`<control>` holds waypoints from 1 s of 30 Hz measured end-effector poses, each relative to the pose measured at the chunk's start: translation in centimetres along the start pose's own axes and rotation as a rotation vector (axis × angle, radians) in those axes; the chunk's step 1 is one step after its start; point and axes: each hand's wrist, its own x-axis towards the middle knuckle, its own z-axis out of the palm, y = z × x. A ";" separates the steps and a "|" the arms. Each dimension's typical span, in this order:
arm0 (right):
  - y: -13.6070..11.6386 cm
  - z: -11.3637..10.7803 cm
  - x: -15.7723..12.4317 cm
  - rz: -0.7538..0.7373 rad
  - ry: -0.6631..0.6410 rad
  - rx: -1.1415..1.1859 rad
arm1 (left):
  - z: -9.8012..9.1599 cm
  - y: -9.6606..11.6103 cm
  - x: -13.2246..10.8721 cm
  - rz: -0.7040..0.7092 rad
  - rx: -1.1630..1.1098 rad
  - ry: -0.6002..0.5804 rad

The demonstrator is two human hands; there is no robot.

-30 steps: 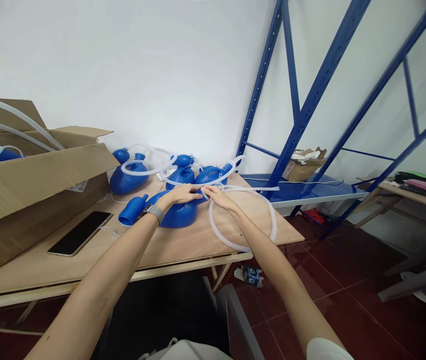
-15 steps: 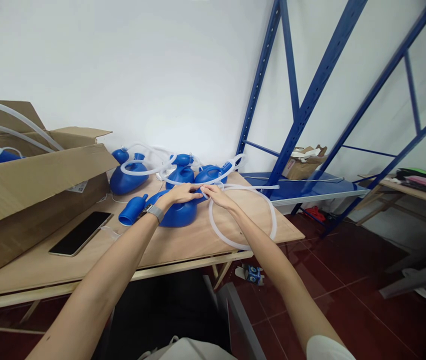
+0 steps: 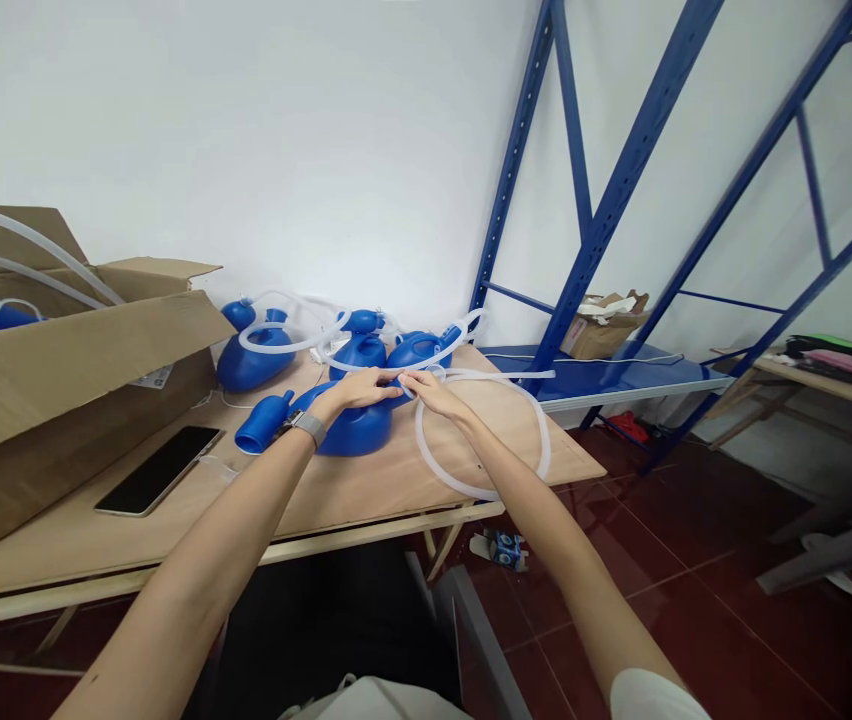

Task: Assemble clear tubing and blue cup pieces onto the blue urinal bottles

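On the table lies a blue plastic bottle (image 3: 357, 432) with a rounded body, its neck end toward the right. My left hand (image 3: 367, 388), wearing a watch with a metal-look band, is closed over the neck end. Touching it from the right, my right hand (image 3: 430, 388) pinches a small translucent piece at the bottle's mouth; the fingers partly hide this piece. A clear lid-like ring (image 3: 436, 371) shows just behind the right fingers. A translucent hose (image 3: 546, 440) lies in a wide loop right of the hands. Left of the bottle is a blue cup-shaped part (image 3: 264, 424).
More blue bottles (image 3: 255, 362) with coiled hoses stand along the wall. A phone (image 3: 160, 470) lies at the left beside an open cardboard box (image 3: 81, 390) holding hoses and a blue part. Blue metal shelving (image 3: 610, 200) rises right of the table; a small carton (image 3: 606, 325) sits on its shelf.
The view has shifted very slightly. Both hands stay at the bottle's mouth, with only a slight shift of the right fingers on the translucent piece.
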 end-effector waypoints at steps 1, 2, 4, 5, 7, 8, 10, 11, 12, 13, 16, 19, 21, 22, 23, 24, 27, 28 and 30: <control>0.0 0.0 0.0 0.000 0.003 -0.002 | 0.0 0.1 0.0 -0.007 0.007 0.004; 0.1 0.0 0.0 0.003 0.004 -0.007 | 0.0 0.1 0.1 -0.014 0.016 0.005; 0.1 0.0 0.0 0.010 0.008 -0.014 | 0.0 0.3 0.2 -0.039 0.034 0.009; 0.0 0.0 0.0 0.011 0.009 -0.015 | 0.0 0.3 0.3 -0.055 0.043 0.015; -0.1 0.0 -0.1 0.007 0.007 -0.012 | 0.2 0.5 0.4 -0.093 0.060 0.038; -0.2 0.0 -0.2 0.003 0.009 -0.012 | 0.3 0.5 0.4 -0.114 0.068 0.054; -0.4 0.0 -0.3 0.000 0.012 -0.016 | 0.5 0.6 0.5 -0.149 0.075 0.079; -0.5 0.0 -0.4 0.000 0.013 -0.019 | 0.6 0.7 0.5 -0.162 0.076 0.086; -0.6 0.0 -0.5 0.001 0.016 -0.020 | 0.6 0.7 0.5 -0.172 0.076 0.092; -0.7 0.0 -0.5 0.003 0.019 -0.018 | 0.7 0.7 0.4 -0.178 0.076 0.095; -0.8 0.1 -0.6 0.009 0.032 -0.001 | 0.7 0.7 0.4 -0.171 0.076 0.098; -0.8 0.2 -0.6 0.008 0.033 0.009 | 0.6 0.7 0.2 -0.141 0.071 0.091; -0.8 0.3 -0.4 0.008 0.029 0.006 | 0.5 0.6 0.1 -0.123 0.068 0.081; -0.8 0.3 -0.4 0.009 0.026 0.004 | 0.5 0.6 0.1 -0.109 0.066 0.074; -0.9 0.2 -0.4 0.008 0.024 -0.004 | 0.5 0.5 0.0 -0.091 0.066 0.066; -1.0 0.2 -0.4 0.005 0.024 -0.019 | 0.5 0.5 -0.1 -0.069 0.070 0.059; -1.5 0.0 -1.3 -0.027 0.034 -0.096 | 1.1 0.7 -0.4 0.008 0.135 0.074; -1.7 -0.1 -1.8 -0.039 0.037 -0.129 | 1.3 0.8 -0.6 0.044 0.190 0.103; -2.3 -0.4 -3.4 -0.056 0.044 -0.204 | 1.8 1.0 -1.4 0.152 0.337 0.183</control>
